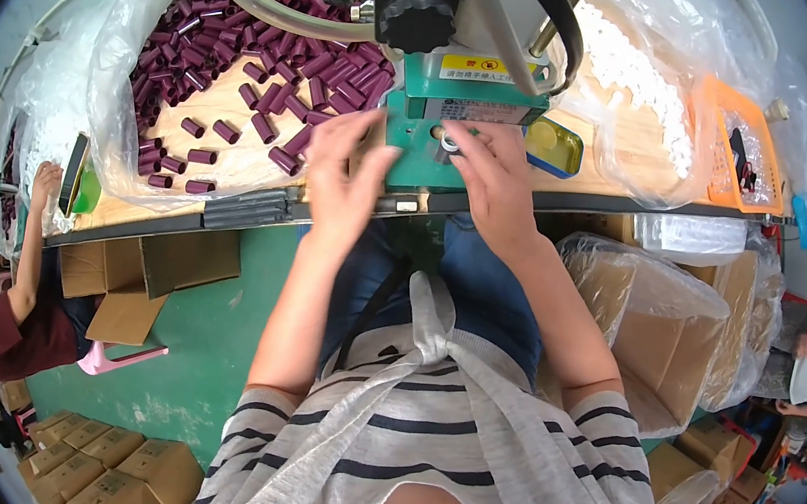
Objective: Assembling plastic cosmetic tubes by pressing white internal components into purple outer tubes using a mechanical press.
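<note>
Crowding the press base — both hands, bench edge near.

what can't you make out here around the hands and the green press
- Head view: the small ring at the right hand is too small to tell its kind.
- The left hand covers whatever it holds, if anything.
- The green press is cut off by the top edge.
- The maroon tubes partly blur behind the clear bag.
</note>
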The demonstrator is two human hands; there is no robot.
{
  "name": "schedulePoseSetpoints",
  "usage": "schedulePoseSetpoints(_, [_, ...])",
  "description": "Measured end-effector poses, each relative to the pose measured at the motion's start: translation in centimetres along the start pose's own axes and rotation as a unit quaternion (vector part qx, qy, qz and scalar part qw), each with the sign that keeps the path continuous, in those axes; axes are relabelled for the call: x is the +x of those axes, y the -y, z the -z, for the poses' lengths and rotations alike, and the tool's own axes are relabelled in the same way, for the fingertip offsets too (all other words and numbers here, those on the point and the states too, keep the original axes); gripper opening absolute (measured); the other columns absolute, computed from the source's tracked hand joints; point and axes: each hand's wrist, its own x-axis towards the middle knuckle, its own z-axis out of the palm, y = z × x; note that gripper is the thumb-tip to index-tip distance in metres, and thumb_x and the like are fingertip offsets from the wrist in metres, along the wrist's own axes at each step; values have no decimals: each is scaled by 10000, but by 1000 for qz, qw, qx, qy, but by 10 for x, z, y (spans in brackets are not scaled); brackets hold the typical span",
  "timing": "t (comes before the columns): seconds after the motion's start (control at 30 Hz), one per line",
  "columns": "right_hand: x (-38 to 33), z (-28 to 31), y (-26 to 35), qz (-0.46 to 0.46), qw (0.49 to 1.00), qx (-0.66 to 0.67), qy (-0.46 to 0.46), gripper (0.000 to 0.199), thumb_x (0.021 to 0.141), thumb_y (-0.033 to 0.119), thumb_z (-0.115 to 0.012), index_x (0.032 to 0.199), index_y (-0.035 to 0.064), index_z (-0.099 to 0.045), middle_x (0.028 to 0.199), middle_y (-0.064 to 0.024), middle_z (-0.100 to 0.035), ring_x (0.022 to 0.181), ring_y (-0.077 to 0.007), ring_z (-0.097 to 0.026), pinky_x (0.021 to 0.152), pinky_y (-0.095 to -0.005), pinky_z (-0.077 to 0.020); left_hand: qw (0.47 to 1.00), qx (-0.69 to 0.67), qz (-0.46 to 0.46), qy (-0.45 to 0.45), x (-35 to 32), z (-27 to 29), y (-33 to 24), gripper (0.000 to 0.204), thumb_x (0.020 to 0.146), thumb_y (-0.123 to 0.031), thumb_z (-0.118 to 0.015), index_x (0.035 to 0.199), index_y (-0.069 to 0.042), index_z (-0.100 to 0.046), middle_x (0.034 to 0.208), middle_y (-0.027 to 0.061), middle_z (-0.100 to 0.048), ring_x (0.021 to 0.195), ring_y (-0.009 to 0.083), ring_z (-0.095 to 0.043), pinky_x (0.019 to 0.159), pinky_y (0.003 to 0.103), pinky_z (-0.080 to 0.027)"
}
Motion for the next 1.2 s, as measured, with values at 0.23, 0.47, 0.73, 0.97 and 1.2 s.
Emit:
schedulePoseSetpoints(0.23, [-46,21,-6,-146,977,31,-150,357,996,-66,-552,1327,37,-638,1271,-125,-597,997,-182,-574,801,-279,-481,975,-74,82,-192,-14,42,43,268,1078,-131,-539,1194,40,-710,1116,136,-707,1039,209,-660,919,344,-511])
schedulePoseSetpoints(0.47, [-119,36,9,-223,961,20,-159,258,1031,5,-556,1253,31,-683,1195,-102,-616,1030,-182,-580,842,-274,-464,974,71,-1,-217,-8,32,58,224,1052,-141,-570,1101,-16,-749,941,128,-712,899,288,-625,822,398,-496])
schedulePoseSetpoints(0.73, [-151,33,36,-266,951,69,-144,201,1024,11,-580,1174,36,-713,1127,-74,-619,921,-145,-585,784,-247,-473,970,140,-22,-198,-14,32,55,234,1046,-166,-567,1069,-2,-732,983,138,-700,939,333,-612,861,423,-487])
schedulePoseSetpoints(0.97, [-147,32,37,-244,959,68,-130,201,1003,-29,-591,1159,21,-709,1101,-70,-615,863,-136,-576,774,-249,-477,967,146,-47,-203,-16,33,52,236,1048,-183,-579,1076,-10,-737,1002,124,-712,949,325,-613,866,421,-488])
schedulePoseSetpoints(1.2, [-147,18,35,-258,951,101,-135,209,990,-48,-595,1154,12,-709,1061,-75,-621,811,-135,-576,747,-251,-484,970,155,-41,-184,-15,33,49,213,1038,-162,-589,1082,-16,-737,995,118,-711,945,322,-615,859,417,-488])
